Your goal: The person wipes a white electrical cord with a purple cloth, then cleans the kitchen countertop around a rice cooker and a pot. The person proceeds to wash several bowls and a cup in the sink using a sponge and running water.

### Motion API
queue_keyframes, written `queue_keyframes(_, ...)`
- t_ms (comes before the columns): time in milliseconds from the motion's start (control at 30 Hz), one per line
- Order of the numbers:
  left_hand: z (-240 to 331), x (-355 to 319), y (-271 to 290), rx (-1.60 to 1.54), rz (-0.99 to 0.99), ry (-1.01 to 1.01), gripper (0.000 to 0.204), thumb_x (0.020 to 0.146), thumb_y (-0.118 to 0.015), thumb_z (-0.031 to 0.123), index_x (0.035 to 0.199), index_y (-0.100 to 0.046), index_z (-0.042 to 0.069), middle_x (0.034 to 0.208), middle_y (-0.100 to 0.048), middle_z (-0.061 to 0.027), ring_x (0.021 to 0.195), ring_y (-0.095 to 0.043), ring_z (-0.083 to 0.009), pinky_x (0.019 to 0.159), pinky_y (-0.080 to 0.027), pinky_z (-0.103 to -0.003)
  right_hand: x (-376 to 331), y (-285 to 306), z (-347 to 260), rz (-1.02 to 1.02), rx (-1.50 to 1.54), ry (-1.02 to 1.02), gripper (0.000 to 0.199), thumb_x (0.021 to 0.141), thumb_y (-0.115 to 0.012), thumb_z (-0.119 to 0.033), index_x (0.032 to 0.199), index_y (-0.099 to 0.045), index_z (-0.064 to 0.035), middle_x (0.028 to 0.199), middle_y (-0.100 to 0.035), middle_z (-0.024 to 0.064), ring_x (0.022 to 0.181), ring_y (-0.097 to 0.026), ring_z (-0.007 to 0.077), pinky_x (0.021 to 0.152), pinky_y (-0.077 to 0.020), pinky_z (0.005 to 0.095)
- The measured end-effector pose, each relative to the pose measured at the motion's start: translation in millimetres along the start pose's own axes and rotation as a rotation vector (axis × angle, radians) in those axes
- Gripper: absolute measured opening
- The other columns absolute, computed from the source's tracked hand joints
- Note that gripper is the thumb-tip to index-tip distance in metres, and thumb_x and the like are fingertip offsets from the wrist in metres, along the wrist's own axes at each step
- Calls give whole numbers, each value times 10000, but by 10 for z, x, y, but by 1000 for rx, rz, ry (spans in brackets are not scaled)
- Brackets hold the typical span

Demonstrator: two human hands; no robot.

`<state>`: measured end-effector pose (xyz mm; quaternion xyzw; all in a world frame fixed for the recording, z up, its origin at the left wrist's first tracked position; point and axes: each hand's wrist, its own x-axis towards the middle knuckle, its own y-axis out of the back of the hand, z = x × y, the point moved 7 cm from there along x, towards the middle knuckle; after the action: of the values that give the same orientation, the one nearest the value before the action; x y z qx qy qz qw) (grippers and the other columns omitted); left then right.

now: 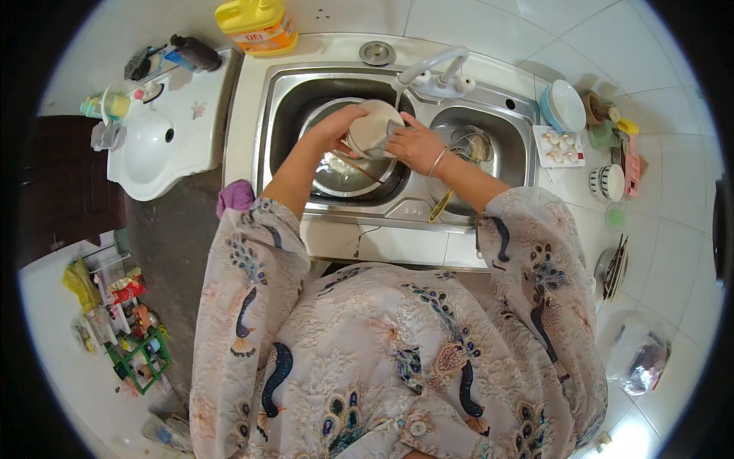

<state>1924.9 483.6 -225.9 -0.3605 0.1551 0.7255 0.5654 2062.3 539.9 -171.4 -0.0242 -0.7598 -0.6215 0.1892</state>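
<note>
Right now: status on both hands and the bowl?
Left hand grips round cream bowl over left sink basin. Right hand presses grey cloth to it. Steel pan sits below; white faucet close above.

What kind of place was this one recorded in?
Most likely a home kitchen: a double steel sink with a tap, a yellow detergent jug, and bowls on the tiled counter.

The hands cover part of the white bowl (373, 126), and the rag (380, 145) under the right fingers is mostly hidden.
</note>
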Motion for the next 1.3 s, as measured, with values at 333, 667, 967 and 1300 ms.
queue_keyframes(333, -200, -58, -23, -143, 54, -60, 522, 828, -540, 394, 1288, -367, 218, 1164, -502, -74, 989, -547, -254, 685, -543, -433, -37, -397, -68, 39, 124, -108, 158, 796, -554, -240, 890, -587, -117, 812, -636, 108, 804, -613, 285, 826, -422, 397)
queue_keyframes(667, -430, 13, 102, -404, -28, 32, 491, 867, -471, 389, 1279, -410, 129, 1156, -533, -113, 1059, -541, -279, 756, -522, -452, 190, -230, -109, -128, 120, -167, 186, 801, -573, -276, 872, -601, -105, 757, -620, 132, 743, -593, 348, 727, -477, 426)
queue_keyframes(967, -99, -60, -245, -1045, -339, -290, 450, 900, -454, 416, 1247, -475, 130, 1276, -489, -85, 1153, -484, -283, 957, -382, -488, 62, -216, 644, 533, 1808, -1291, 421, 863, -566, -339, 1096, -543, 10, 970, -628, 94, 848, -628, 213, 724, -512, 351)
queue_keyframes(1300, 226, -51, -56, -428, 85, -567, 271, 883, -544, 143, 1117, -557, 6, 1041, -613, -47, 949, -568, -132, 853, -434, -276, 260, -241, 786, 563, 1439, -945, 373, 840, -568, -216, 1162, -536, -29, 1123, -575, 122, 1028, -547, 240, 883, -440, 345)
